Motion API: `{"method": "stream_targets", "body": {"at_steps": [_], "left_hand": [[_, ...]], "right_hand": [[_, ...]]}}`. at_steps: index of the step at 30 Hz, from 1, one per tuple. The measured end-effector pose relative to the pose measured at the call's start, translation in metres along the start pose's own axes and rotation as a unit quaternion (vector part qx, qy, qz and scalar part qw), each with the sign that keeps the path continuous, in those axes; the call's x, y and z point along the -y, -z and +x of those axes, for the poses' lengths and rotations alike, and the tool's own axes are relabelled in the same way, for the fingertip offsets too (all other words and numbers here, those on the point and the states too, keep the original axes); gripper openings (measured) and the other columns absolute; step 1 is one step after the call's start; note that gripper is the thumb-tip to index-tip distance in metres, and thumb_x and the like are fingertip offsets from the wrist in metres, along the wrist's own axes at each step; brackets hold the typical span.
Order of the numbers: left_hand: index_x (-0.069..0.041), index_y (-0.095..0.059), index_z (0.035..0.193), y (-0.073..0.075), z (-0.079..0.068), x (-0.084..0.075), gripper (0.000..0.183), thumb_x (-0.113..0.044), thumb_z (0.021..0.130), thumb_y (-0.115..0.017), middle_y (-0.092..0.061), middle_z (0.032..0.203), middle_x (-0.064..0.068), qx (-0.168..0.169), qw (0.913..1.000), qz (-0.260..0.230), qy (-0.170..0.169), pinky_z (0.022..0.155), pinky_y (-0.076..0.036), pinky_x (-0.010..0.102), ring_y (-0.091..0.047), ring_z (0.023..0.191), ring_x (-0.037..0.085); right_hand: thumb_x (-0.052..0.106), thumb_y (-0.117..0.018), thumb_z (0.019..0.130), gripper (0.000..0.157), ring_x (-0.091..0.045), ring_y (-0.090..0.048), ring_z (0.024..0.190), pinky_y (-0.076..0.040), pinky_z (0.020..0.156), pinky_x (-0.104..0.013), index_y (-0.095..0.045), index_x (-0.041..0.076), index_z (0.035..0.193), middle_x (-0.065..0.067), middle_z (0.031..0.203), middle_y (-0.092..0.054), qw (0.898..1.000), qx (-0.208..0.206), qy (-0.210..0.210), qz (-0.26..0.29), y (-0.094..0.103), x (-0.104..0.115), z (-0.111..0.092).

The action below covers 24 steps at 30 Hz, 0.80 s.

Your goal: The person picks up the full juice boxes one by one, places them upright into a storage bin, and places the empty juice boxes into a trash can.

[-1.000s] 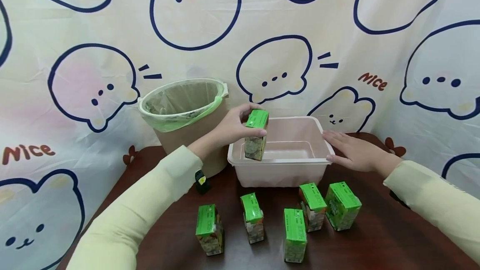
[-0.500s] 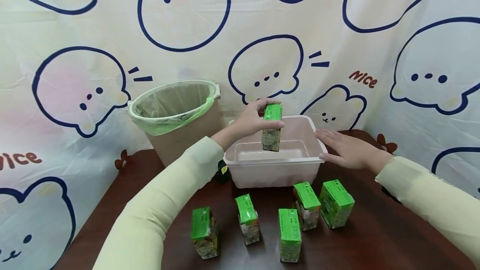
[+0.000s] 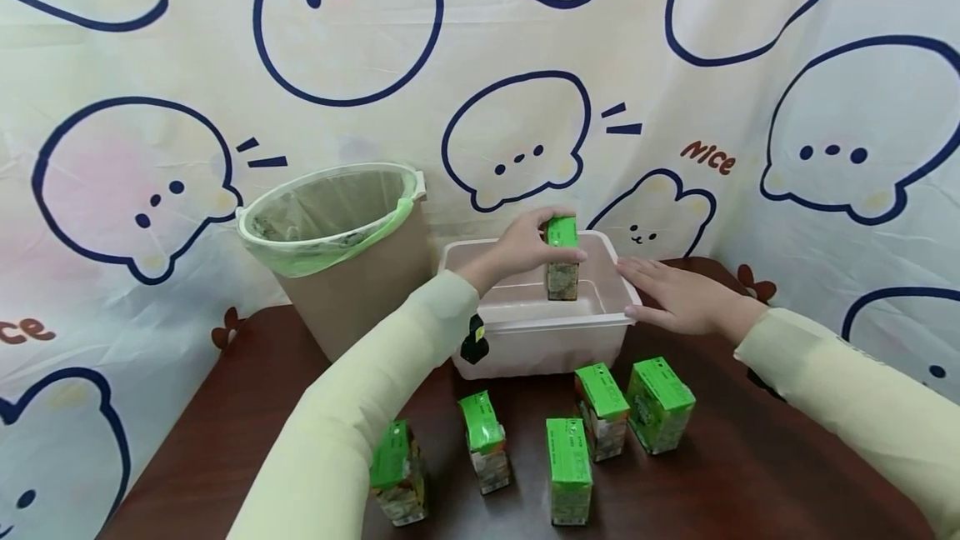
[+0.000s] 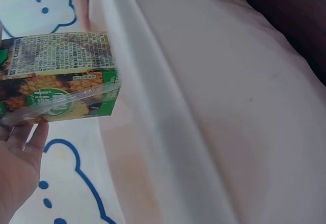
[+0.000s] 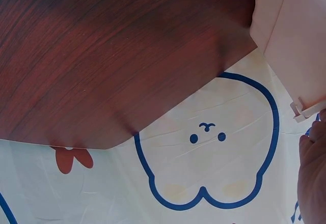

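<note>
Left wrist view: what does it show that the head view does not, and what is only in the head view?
Only the left wrist view shows small print, a round green mark and a clear strip on one side of the held box.

Only the head view shows the bin with its green liner and five other green-topped boxes on the table.

Both show the left hand gripping that box, the pink tub, the patterned cloth and the table.

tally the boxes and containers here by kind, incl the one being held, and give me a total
Green-topped boxes: 6 (5 on the table, 1 held in the left hand)
Pink tub: 1
Lined bin: 1
Total: 8
</note>
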State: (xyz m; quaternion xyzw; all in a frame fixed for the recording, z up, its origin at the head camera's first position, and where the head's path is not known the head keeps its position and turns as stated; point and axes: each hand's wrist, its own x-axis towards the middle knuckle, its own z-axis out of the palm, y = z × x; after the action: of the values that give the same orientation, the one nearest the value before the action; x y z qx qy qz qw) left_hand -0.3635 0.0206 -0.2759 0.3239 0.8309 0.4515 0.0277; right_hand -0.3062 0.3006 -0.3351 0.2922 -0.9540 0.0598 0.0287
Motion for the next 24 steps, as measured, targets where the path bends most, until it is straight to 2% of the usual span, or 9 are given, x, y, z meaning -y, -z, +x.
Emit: {"method": "stream_targets", "body": {"at_steps": [10, 19, 24], "left_hand": [[-0.013, -0.053, 0.139, -0.016, 0.011, 0.014, 0.072, -0.035, 0.078, -0.083, -0.056, 0.124, 0.003, 0.016, 0.9994, 0.026, 0.013, 0.081, -0.048, 0.029, -0.054, 0.098, 0.017], [-0.008, -0.054, 0.135, -0.023, 0.014, 0.021, 0.069, -0.033, 0.078, -0.083, -0.057, 0.112, 0.002, 0.051, 0.9983, 0.019, 0.017, 0.076, -0.05, 0.03, -0.055, 0.094, 0.019], [-0.007, -0.056, 0.135, -0.028, 0.015, 0.025, 0.066, -0.032, 0.08, -0.081, -0.059, 0.103, 0.004, 0.073, 0.9972, 0.013, 0.006, 0.073, -0.049, 0.03, -0.056, 0.086, 0.019]], "right_hand": [[0.058, -0.045, 0.096, 0.08, -0.04, -0.024, 0.141, -0.029, 0.106, -0.061, -0.024, 0.006, 0.154, -0.018, 0.157, -0.025, 1.0, -0.004, 0.009, -0.005, 0.003, 0.002, 0.001], [0.059, -0.044, 0.097, 0.081, -0.039, -0.024, 0.141, -0.029, 0.106, -0.061, -0.021, 0.007, 0.155, -0.017, 0.157, -0.024, 1.0, 0.003, 0.001, -0.01, 0.003, 0.002, 0.001], [0.061, -0.043, 0.096, 0.082, -0.039, -0.025, 0.141, -0.03, 0.106, -0.061, -0.022, 0.007, 0.155, -0.017, 0.157, -0.025, 1.0, 0.003, -0.001, -0.011, 0.003, 0.003, 0.001]]}}
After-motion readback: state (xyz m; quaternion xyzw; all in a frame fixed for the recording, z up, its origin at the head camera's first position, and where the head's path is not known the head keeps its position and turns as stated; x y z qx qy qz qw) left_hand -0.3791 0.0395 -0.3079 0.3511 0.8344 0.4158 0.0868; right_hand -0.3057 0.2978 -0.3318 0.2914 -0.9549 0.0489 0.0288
